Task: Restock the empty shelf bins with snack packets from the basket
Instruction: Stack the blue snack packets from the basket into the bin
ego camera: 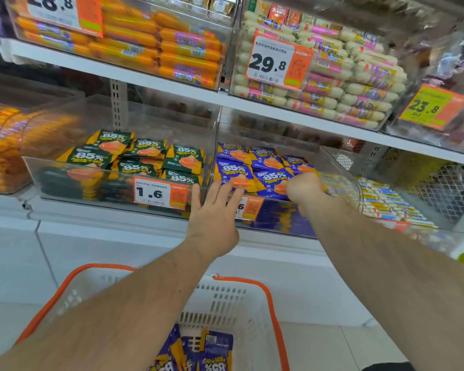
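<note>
Use the clear bin of blue packets (284, 167) as your reference point. It stands on the lower shelf and already holds several rows of blue snack packets (269, 179), so judge this bin as partly stocked, not finished: the packets fill its front and middle, while clear wall is visible above them and toward the back.

Your left hand (214, 212) is at the front left corner of this bin, fingers straight and spread, with the fingertips lying on the front edge and touching the nearest blue packet. It grips nothing.

Your right hand (304, 187) reaches over the front rim of the bin, right of the left hand. It is seen from the back with the fingers curled down among the packets; whether they pinch a packet cannot be told from this view.

To the left of the reference bin, the bin of green packets (118, 162) stands touching it and looks well filled, so treat it as done.

Below the reference bin, the white basket with orange handles (225, 298) contains more blue packets (209, 352) at its bottom. Judge the remaining work as transferring these into the reference bin. To its right, another bin (386, 199) holds white-and-yellow packs.
</note>
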The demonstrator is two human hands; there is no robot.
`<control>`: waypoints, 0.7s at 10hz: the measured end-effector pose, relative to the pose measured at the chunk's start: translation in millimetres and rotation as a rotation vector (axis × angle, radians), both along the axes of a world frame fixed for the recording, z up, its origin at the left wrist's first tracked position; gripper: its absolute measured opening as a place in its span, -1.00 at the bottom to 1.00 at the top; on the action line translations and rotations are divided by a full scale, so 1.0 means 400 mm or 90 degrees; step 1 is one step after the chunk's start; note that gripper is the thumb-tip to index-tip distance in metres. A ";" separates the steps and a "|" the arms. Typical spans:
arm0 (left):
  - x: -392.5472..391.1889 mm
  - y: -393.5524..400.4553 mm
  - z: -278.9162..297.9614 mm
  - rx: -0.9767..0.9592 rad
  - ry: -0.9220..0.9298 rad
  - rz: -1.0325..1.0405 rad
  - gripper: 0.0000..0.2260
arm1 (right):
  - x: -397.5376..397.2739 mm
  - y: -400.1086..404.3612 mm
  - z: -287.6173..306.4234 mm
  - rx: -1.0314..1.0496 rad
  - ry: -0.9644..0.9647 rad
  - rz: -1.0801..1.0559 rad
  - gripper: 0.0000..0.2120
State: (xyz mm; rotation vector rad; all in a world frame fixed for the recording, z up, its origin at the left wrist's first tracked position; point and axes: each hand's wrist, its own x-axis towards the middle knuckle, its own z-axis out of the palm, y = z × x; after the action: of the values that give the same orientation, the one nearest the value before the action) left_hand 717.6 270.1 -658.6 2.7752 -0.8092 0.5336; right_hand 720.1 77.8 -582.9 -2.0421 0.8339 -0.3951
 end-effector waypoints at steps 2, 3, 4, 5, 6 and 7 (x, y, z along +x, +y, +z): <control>-0.003 0.000 0.006 0.006 0.009 0.003 -0.21 | -0.004 0.003 -0.008 -0.149 0.115 -0.054 -0.75; -0.003 -0.003 0.006 0.005 0.014 0.005 -0.21 | -0.018 0.013 -0.004 -0.136 0.108 -0.019 -0.74; -0.002 -0.004 0.010 0.010 0.025 0.002 -0.21 | -0.009 -0.008 -0.012 -0.100 0.071 0.025 -0.79; -0.005 0.000 0.024 -0.005 0.047 -0.014 -0.22 | -0.014 -0.014 -0.019 -0.151 0.074 -0.014 -0.82; -0.029 0.022 -0.012 -0.157 -0.033 -0.108 -0.33 | -0.046 0.025 -0.051 -0.426 -0.132 -0.131 -0.79; -0.071 0.065 -0.134 -0.322 -0.049 -0.164 -0.47 | -0.091 0.105 -0.140 -0.526 -0.381 -0.021 -0.76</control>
State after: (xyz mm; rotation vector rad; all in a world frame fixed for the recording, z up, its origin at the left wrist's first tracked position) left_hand 689.3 296.2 -712.0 2.1672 -0.8864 0.6872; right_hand 683.7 119.9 -638.9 -2.4075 0.3395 -1.4748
